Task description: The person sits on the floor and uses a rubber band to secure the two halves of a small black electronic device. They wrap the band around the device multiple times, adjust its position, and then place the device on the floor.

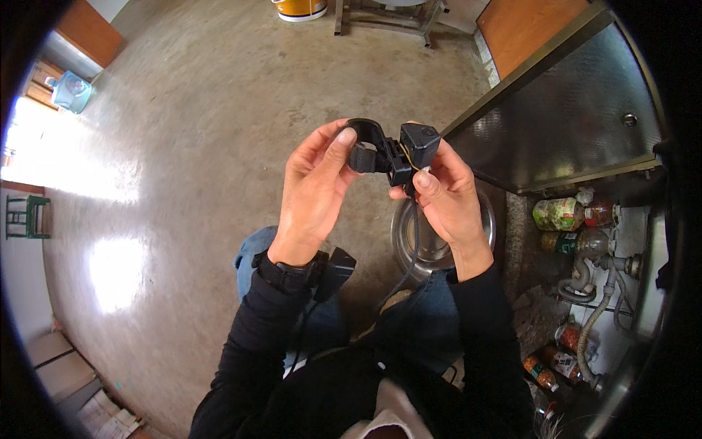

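Between my hands, above the floor, is a black strap (363, 159) curled into a loop and joined to a small black box-shaped device (420, 143). My left hand (313, 186) is closed on the loop of the strap, thumb on top. My right hand (452, 196) pinches the device near its lower edge, where a thin yellow wire shows. A black cable (415, 241) hangs from the device toward my lap. On my left wrist sits another black strapped device (336, 274). Below my right hand stands a round metal basin (402, 245), partly hidden by my arm.
At right, an open metal-faced cabinet door (563, 110) stands beside a cabinet with bottles (558, 214) and grey drain hoses (585, 282). A small green stool (28, 216) and a blue water jug (71, 91) are far left. A yellow bucket (300, 9) stands at the back.
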`<state>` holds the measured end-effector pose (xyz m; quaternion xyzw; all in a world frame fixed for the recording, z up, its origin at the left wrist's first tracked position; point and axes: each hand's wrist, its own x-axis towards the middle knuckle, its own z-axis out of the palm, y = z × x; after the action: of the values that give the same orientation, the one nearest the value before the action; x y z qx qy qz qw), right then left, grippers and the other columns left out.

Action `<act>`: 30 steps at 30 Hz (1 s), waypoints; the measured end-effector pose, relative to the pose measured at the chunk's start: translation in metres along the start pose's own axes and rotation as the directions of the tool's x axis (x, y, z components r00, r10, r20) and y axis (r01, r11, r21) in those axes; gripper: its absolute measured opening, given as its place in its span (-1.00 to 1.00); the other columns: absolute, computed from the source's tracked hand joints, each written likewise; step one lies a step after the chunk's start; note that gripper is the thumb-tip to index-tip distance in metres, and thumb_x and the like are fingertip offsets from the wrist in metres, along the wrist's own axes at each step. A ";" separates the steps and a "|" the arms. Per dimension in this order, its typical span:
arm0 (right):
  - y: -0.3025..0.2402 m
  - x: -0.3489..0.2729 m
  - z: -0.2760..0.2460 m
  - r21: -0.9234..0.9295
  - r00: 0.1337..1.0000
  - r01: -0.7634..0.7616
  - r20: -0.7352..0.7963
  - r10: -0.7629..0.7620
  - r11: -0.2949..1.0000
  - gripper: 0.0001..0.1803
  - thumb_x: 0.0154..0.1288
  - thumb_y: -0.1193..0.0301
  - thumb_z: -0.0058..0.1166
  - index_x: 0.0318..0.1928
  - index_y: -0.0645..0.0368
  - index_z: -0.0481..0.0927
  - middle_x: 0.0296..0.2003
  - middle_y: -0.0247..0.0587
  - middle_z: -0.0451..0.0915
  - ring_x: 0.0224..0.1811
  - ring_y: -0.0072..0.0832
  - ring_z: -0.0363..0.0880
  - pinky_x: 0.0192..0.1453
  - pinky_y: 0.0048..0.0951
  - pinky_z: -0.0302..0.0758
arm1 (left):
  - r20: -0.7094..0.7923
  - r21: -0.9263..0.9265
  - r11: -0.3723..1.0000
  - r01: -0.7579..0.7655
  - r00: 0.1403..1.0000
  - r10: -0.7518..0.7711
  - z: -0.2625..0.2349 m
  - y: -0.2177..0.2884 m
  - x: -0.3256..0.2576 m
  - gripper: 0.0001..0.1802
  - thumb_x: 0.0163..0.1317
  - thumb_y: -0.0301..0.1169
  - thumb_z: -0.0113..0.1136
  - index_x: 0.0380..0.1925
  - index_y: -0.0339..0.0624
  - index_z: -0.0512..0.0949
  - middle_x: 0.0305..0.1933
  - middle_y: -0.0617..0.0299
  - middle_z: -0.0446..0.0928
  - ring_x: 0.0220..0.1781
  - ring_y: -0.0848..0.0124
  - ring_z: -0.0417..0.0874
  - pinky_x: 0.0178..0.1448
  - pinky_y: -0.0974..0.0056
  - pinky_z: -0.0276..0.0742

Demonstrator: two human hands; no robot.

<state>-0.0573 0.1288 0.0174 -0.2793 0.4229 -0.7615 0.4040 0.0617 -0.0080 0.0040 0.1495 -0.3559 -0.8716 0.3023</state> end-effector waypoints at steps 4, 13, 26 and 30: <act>0.001 -0.001 -0.003 0.019 1.000 -0.011 0.030 0.010 1.000 -0.42 0.32 0.53 0.18 0.33 0.25 0.36 0.12 -0.15 0.52 -0.05 -0.46 0.64 -0.05 -0.40 0.73 | 0.002 -0.048 0.997 -0.058 0.998 0.058 -0.003 -0.002 0.003 -0.79 0.44 -0.42 0.08 -0.01 -0.22 0.55 -0.04 0.22 0.62 -0.06 0.48 0.62 0.09 0.29 0.59; 0.003 0.003 -0.002 0.072 0.998 0.060 -0.005 -0.060 0.996 -0.40 0.31 0.53 0.18 0.34 0.22 0.34 0.10 -0.14 0.53 0.10 -0.29 0.61 0.00 -0.36 0.73 | -0.052 0.357 0.930 -0.090 0.992 0.116 0.014 0.002 -0.002 -0.80 0.46 -0.47 0.03 0.01 -0.28 0.50 -0.06 0.24 0.57 -0.10 0.49 0.61 0.04 0.39 0.55; 0.009 -0.002 -0.002 0.244 0.997 -0.083 0.020 0.081 0.966 -0.56 0.42 0.37 0.10 0.26 0.12 0.43 0.08 -0.20 0.57 0.13 -0.36 0.58 0.09 -0.31 0.63 | -0.143 0.292 0.917 -0.270 0.936 0.321 0.007 -0.010 -0.002 -0.80 0.47 -0.44 0.03 0.01 -0.25 0.49 -0.13 0.33 0.57 -0.18 0.61 0.54 -0.12 0.48 0.50; 0.010 -0.004 0.002 0.301 0.991 -0.129 0.015 0.130 0.945 -0.56 0.42 0.38 0.09 0.27 0.12 0.43 0.08 -0.22 0.57 0.11 -0.42 0.59 0.09 -0.32 0.63 | -0.123 0.493 0.817 -0.297 0.906 0.404 0.009 -0.009 -0.005 -0.78 0.45 -0.48 0.03 0.03 -0.25 0.52 -0.09 0.31 0.54 -0.16 0.61 0.52 -0.11 0.49 0.46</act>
<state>-0.0495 0.1284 0.0096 -0.1841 0.3202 -0.7896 0.4899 0.0571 0.0049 0.0040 0.2451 -0.5389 -0.6675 0.4517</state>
